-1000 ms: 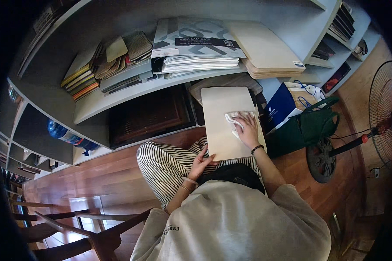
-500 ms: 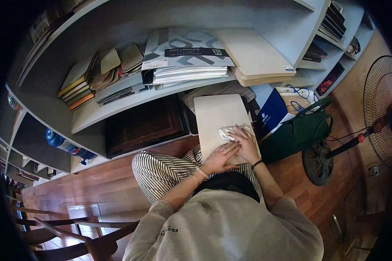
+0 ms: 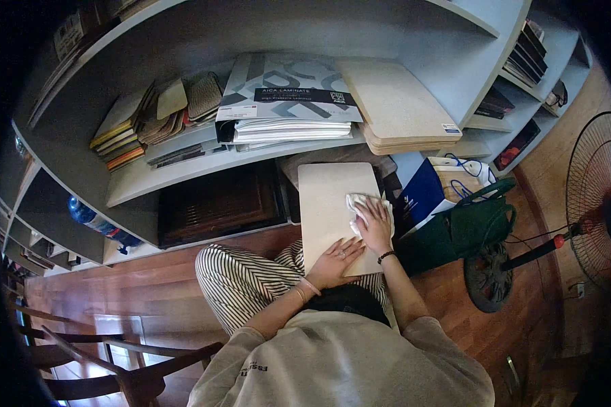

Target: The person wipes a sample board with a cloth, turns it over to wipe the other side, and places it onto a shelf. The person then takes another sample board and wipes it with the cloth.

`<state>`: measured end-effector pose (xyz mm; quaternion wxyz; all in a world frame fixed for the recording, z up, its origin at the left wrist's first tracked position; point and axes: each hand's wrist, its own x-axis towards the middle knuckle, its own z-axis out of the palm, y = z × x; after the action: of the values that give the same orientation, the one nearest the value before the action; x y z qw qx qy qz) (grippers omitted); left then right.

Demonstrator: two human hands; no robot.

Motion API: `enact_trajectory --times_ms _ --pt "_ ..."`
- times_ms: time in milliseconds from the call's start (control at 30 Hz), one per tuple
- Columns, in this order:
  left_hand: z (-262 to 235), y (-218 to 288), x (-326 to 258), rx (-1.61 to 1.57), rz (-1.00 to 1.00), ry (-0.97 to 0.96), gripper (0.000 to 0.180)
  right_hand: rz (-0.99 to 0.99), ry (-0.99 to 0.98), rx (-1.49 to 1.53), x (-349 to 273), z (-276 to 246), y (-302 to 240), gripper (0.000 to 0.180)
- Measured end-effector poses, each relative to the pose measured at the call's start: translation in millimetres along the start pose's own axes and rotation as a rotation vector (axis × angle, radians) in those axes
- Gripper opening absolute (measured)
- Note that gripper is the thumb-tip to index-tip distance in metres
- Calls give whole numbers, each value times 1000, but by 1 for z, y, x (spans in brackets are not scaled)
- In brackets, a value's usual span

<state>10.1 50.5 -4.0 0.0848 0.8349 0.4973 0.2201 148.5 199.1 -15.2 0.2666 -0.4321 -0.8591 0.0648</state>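
Note:
A pale, flat board (image 3: 332,197) with rounded corners lies on my lap, its far end toward the shelf. My left hand (image 3: 337,262) rests flat on the near part of the board, fingers spread and holding nothing. Farther up, by the right edge, my right hand (image 3: 376,222) presses a crumpled white cloth (image 3: 354,203) against the surface. Part of the cloth is hidden under the palm and fingers.
On the shelf ahead stand a thick grey-patterned binder (image 3: 285,102), a stack of similar pale boards (image 3: 400,102) and several sample books (image 3: 122,125). A green bag (image 3: 448,227) and a blue-and-white paper bag (image 3: 431,183) stand right, before a fan (image 3: 489,278). A wooden chair (image 3: 136,380) is lower left.
My hands, close together before, are now apart. The left has slid toward me and left; the right, still on the cloth, is slightly farther up the board. The view has shifted a little.

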Motion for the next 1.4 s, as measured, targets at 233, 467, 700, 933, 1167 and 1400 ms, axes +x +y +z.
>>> enact_trajectory --times_ms 233,467,700,933,1167,1400 --pt "-2 -5 -1 -101 -6 -34 74 -45 5 13 -33 -16 -12 39" --pt "0 -3 2 -43 18 45 74 -60 -49 15 -9 -3 6 42" --pt "-10 -4 5 16 6 13 83 -13 -93 -51 50 24 10 43" --pt "-9 -6 0 25 38 -25 83 65 -30 -86 46 33 4 43" --pt "-5 4 -17 11 140 -109 83 60 -35 -128 -23 -4 -1 45" --pt "-16 11 -7 52 156 -205 81 20 -204 14 -37 -21 2 44"
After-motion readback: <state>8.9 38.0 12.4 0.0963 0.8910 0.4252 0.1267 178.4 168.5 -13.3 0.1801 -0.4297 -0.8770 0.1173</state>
